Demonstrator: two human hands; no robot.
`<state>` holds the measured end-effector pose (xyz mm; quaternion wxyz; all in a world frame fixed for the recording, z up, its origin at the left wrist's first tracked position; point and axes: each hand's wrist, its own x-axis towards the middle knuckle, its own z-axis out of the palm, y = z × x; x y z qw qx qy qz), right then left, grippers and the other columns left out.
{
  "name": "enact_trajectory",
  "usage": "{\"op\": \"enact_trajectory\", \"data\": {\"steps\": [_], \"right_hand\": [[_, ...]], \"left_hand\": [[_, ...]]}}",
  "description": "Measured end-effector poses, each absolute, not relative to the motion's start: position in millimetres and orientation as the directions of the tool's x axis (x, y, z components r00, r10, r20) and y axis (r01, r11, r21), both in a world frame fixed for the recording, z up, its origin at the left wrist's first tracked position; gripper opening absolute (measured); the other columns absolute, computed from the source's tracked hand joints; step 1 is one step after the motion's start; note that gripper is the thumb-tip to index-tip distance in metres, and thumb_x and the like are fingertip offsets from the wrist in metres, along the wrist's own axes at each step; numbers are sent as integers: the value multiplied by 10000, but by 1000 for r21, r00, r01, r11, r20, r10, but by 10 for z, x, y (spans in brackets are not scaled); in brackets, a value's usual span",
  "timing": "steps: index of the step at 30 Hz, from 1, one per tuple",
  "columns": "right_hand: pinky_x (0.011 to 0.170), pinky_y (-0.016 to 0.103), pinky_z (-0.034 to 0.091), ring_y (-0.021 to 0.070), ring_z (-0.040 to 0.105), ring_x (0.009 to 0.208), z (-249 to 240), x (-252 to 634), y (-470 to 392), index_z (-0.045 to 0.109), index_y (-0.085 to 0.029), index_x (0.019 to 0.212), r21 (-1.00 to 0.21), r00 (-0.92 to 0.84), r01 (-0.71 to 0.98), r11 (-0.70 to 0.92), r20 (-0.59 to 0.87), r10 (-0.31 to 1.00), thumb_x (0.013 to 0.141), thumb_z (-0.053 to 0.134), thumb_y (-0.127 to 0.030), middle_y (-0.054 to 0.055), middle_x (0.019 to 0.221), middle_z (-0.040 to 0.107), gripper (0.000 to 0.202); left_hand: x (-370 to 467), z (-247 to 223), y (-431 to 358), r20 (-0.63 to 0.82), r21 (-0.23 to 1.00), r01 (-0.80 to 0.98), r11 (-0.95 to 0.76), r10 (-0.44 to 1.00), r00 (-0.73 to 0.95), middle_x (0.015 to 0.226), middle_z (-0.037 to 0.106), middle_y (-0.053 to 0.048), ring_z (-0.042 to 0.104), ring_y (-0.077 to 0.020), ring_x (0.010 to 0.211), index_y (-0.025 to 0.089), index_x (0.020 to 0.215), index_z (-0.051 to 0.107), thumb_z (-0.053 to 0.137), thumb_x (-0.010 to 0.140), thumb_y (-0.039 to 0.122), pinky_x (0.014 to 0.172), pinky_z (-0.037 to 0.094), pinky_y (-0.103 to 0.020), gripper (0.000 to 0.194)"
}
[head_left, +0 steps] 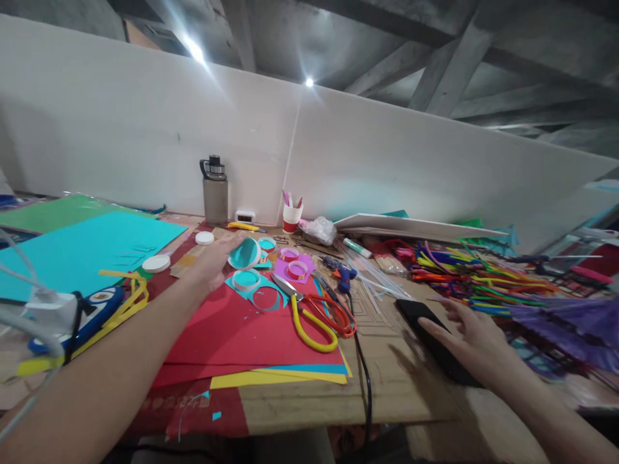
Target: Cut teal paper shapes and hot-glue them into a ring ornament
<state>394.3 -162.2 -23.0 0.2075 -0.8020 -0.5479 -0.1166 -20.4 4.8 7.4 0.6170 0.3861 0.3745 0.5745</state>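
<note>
On the left, my left hand (218,261) grips a shallow round white piece lined with cyan paper (245,254), tilted up on its edge. Another cyan-filled white ring (246,279) lies just below it on cut cyan paper, and a smaller one (267,244) is behind. Pink-filled rings (296,270) rest on a purple paper scrap. Scissors (314,322) with yellow and orange handles lie to the right, over red paper sheets (232,341). My right hand (471,332) is over a black phone (430,341), fingers stretched apart; whether they touch it I cannot tell.
A blue glue gun (344,276) trails a black cord toward the front edge. Colourful pipe cleaners (464,277) pile up at right. A bottle (215,193) and a cup of pens (291,217) stand by the white partition. Cyan sheets (97,248) and a power strip (51,316) are left.
</note>
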Motion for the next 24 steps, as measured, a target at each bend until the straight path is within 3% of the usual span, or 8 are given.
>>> {"op": "enact_trajectory", "data": {"steps": [3,6,11,15,17,20,22,24], "right_hand": [[796,371,471,245,566,937,74,3240,-1520,526,-189,1168,-319,96,944,85,511,854,800,506,-462,137,1074,579,459],[899,407,431,247,495,1068,251,2448,-1385,526,-220,1178,-250,-240,874,416,524,817,821,537,-337,119,1147,528,376],[933,509,373,317,412,1145,92,1605,-1097,476,-231,1261,26,-555,815,579,323,767,780,619,-263,139,1298,462,503],[929,517,342,303,498,1050,-100,1408,-880,606,-160,1057,142,-637,771,621,194,746,846,487,-150,132,1011,621,243],[913,465,357,250,544,959,-71,1394,-837,636,-169,954,79,-656,752,654,175,734,860,447,-118,99,920,638,217],[856,345,399,182,558,872,118,1395,-908,648,-168,842,-162,-685,685,710,186,704,880,448,-149,64,884,641,205],[817,255,414,141,560,861,264,1381,-1037,645,-161,856,-376,-763,522,765,194,616,887,459,-162,43,885,639,188],[768,177,425,103,574,824,368,1350,-1192,638,-153,878,-597,-900,256,760,140,413,888,483,-196,20,858,638,161]], "left_hand": [[-219,39,79,-12,897,-442,25,999,31,734,684,-39,604,-116,591,128,770,675,735,670,265,573,524,-225,179],[-236,25,97,-11,896,-443,25,999,35,745,683,-45,612,-123,615,124,774,670,729,678,267,588,525,-229,182],[-246,26,106,-11,876,-481,25,999,31,711,666,-31,594,-117,580,129,752,651,736,663,251,552,503,-223,173],[-256,24,113,-29,859,-511,41,999,30,699,656,-23,575,-103,562,132,729,633,730,674,266,535,491,-215,174],[-271,33,119,-35,856,-516,37,999,13,686,649,-15,563,-98,547,137,717,625,731,674,277,516,480,-211,180],[-306,61,133,-46,845,-535,16,998,-43,686,646,-5,564,-99,544,149,726,618,731,672,280,510,477,-214,181],[-331,76,145,-60,836,-549,12,996,-70,708,654,-5,579,-103,563,154,744,617,732,672,273,531,491,-222,180],[-346,80,153,-85,830,-558,27,993,-78,726,661,-7,591,-109,578,156,760,617,735,670,278,548,505,-234,192]]}}
